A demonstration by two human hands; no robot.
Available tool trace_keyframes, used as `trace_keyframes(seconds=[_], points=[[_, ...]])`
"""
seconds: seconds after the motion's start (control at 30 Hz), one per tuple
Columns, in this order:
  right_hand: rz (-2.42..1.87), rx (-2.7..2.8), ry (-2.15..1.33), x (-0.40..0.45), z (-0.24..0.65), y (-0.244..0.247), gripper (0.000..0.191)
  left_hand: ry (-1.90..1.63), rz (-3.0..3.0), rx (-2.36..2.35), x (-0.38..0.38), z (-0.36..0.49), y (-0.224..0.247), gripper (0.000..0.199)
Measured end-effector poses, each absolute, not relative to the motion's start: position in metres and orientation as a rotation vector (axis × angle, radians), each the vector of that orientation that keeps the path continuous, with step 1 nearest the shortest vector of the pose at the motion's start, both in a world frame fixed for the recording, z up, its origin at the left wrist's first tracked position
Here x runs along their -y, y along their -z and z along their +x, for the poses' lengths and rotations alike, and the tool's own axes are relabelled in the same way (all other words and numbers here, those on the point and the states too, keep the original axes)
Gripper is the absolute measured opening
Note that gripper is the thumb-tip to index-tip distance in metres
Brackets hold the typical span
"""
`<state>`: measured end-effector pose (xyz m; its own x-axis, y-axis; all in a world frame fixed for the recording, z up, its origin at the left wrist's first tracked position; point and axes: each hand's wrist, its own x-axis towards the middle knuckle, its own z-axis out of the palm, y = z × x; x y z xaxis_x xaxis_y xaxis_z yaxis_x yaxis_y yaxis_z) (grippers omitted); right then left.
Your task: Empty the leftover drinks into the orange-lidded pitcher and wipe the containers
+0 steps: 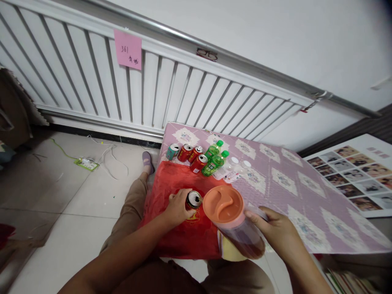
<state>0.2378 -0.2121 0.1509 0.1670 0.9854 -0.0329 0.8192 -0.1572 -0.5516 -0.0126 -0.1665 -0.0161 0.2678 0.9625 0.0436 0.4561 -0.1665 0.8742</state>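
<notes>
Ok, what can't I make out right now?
Head view:
Fill level in the can: too dark inside.
Its side: partly covered by the left hand.
Whether liquid leaves the jug: too small and blurred at the lip.
Books: cut off by the bottom edge, spines blurred.

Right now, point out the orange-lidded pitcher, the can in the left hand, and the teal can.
Orange-lidded pitcher [240, 233]: head view, upper part of its body.
Held can [193, 199]: head view, its silver top.
Teal can [172, 153]: head view, its side.

My head camera looks forward and down, close above my left grip [178, 209], right grip [274, 225] and bench [271, 191], facing the radiator [180, 92].
</notes>
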Motion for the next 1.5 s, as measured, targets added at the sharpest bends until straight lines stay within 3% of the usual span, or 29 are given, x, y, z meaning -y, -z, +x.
trace_keyframes(seconds=[1.5], points=[[-2.041, 1.665, -0.567, 0.210, 0.227, -0.159, 0.039, -0.833, 1.769, -1.299, 0.166, -0.012, 0.018, 0.071]])
